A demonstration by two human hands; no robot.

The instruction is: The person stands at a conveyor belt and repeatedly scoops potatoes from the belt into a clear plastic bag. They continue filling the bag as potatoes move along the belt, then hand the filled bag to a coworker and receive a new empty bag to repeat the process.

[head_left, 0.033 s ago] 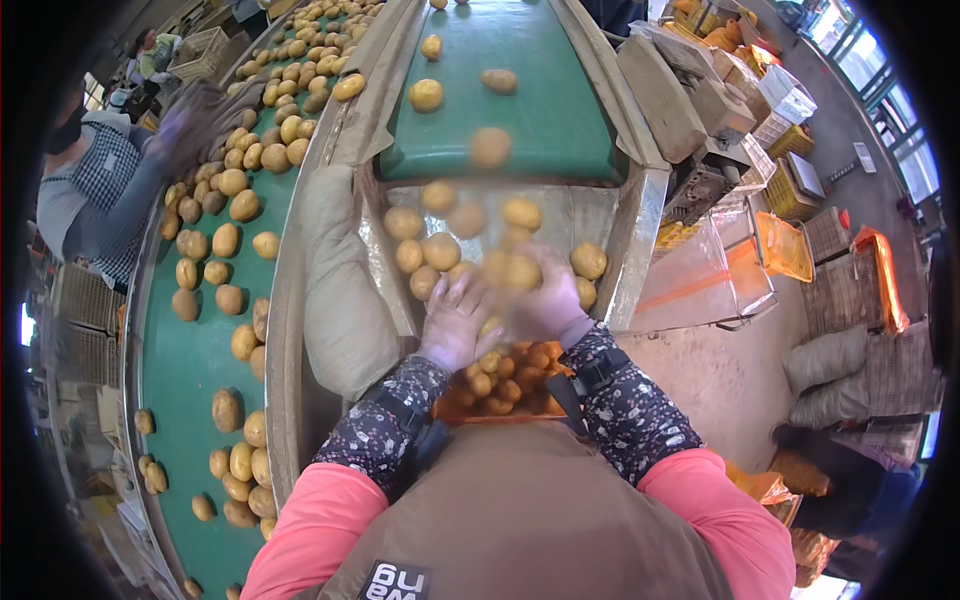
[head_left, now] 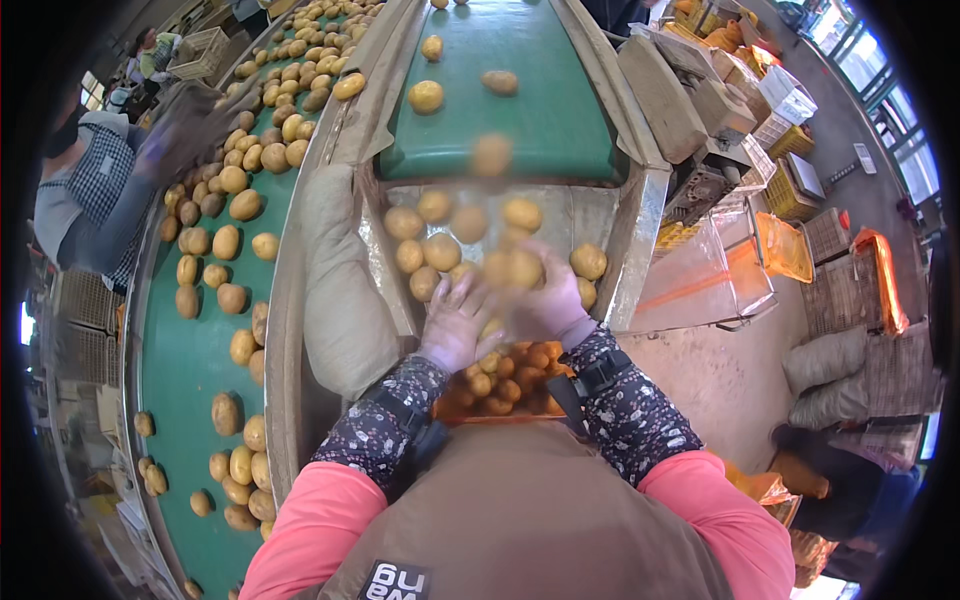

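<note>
My left hand (head_left: 455, 322) is open at the lower left of a metal chute (head_left: 580, 215), fingers spread beside several potatoes. My right hand (head_left: 553, 300) curves against a blurred potato (head_left: 522, 269); its fingers are smeared, so whether it grips cannot be told. More potatoes lie loose on the chute, such as a round potato (head_left: 442, 251) and one at the right wall (head_left: 588, 261). Below my wrists, an orange mesh bag (head_left: 450, 405) holds many potatoes. One blurred potato (head_left: 491, 156) is at the lip of the green belt (head_left: 500, 120) ahead.
A second green belt (head_left: 180, 360) full of potatoes runs along the left; a person (head_left: 95, 190) reaches over it. A grey padded sack (head_left: 340, 290) lies along the chute's left side. To the right stand a mesh-covered frame (head_left: 700, 265) and stacked crates (head_left: 790, 200).
Potatoes on the left belt have shifted very slightly. A couple of potatoes on the chute moved a little. The other person's blurred hand has shifted. My hands stay nearly in place.
</note>
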